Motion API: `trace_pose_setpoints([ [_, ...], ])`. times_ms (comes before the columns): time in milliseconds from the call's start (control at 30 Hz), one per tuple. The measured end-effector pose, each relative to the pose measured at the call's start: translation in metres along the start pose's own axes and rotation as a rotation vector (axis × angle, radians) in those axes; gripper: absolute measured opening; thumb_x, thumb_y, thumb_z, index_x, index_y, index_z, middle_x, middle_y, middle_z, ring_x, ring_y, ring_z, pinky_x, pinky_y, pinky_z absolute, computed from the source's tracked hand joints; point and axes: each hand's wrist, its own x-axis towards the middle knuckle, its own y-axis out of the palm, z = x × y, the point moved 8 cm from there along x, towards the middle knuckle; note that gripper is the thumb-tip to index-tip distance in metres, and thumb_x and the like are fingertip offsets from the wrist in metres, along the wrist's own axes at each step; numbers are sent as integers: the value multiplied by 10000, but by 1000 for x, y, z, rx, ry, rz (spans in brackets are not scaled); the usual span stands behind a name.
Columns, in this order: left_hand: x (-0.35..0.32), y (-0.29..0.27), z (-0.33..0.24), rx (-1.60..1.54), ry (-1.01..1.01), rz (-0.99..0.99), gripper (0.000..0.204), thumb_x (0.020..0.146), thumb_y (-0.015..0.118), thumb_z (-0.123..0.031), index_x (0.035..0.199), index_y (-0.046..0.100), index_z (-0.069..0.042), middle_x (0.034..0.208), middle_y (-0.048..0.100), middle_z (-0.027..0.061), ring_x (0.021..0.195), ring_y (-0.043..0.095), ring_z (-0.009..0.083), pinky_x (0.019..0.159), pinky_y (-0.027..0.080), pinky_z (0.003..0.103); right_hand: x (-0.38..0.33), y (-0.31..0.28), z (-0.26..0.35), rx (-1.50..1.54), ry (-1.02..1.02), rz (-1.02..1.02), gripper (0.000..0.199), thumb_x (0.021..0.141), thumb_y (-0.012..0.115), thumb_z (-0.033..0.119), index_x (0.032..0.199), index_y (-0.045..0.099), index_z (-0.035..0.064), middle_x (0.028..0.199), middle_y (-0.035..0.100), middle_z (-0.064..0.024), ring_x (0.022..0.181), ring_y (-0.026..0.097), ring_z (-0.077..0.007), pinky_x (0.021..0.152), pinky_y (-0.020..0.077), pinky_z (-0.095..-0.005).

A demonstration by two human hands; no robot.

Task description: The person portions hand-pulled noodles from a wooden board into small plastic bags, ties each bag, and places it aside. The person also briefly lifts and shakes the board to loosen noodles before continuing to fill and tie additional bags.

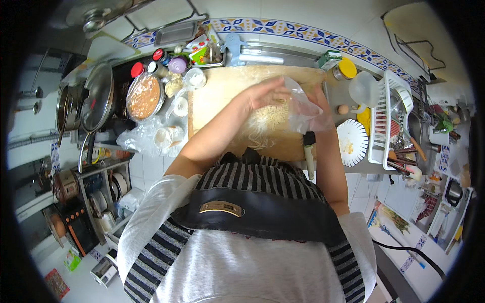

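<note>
A clear plastic bag [299, 108] hangs above the wooden board, and my right hand [321, 112] grips its right side, partly seen through the film. On the bag's left, my left hand [269, 94] reaches in with fingers stretched out, its fingertips close to the film. Beneath the hands lies a loose heap of pale noodles [273, 119] with flour scattered around it. The wooden board [222, 96] carries them. A knife [309, 151] with a pale handle rests at the board's front right, beside my right forearm.
Left of the board stand a film-covered bowl [145, 97], jars [168, 137] and a lidded pan [97, 97]. To the right are a scalloped white plate [352, 143], an egg [343, 109], a yellow-lidded jar [345, 68] and a white dish rack [382, 121].
</note>
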Motion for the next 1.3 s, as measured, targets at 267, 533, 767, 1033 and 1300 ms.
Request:
trace_pose_setpoints([
  [267, -111, -61, 11, -312, 136, -292, 353, 945, 530, -246, 1222, 537, -27, 1179, 607, 153, 1048, 616, 245, 882, 526, 384, 17, 44, -40, -269, 110, -132, 534, 943, 503, 408, 1228, 506, -43, 1052, 615, -153, 795, 590, -159, 727, 485, -282],
  [533, -189, -94, 55, -395, 175, -351, 556, 964, 412, -478, 1338, 448, -68, 1248, 574, 106, 1100, 588, 214, 878, 513, 357, 26, 57, -147, -688, 298, 182, 451, 870, 658, 340, 1174, 559, 22, 1016, 604, -79, 703, 458, -41, 578, 353, -205],
  [767, -223, -106, 78, -323, 79, -443, 597, 927, 486, -504, 1312, 467, -48, 1204, 586, 136, 1041, 608, 218, 851, 515, 349, 46, 84, -157, -1014, 120, 275, 381, 851, 679, 310, 1107, 622, 33, 1065, 656, -77, 935, 586, -107, 798, 450, -284],
  [1033, -246, -125, 79, -213, 109, -474, 604, 897, 550, -495, 1259, 497, -15, 1145, 610, 146, 1007, 623, 222, 849, 523, 353, 21, 87, -212, -526, 544, 410, 276, 899, 625, 208, 1082, 623, 1, 889, 623, -45, 723, 544, -102, 698, 469, -235],
  [1300, -247, -144, 75, 23, 47, -563, 557, 906, 560, -463, 1224, 519, -8, 1103, 620, 138, 945, 643, 203, 784, 544, 311, 21, 66, -210, -590, 449, 98, 255, 912, 613, 206, 1035, 607, -17, 808, 556, 1, 659, 502, -84, 609, 457, -207],
])
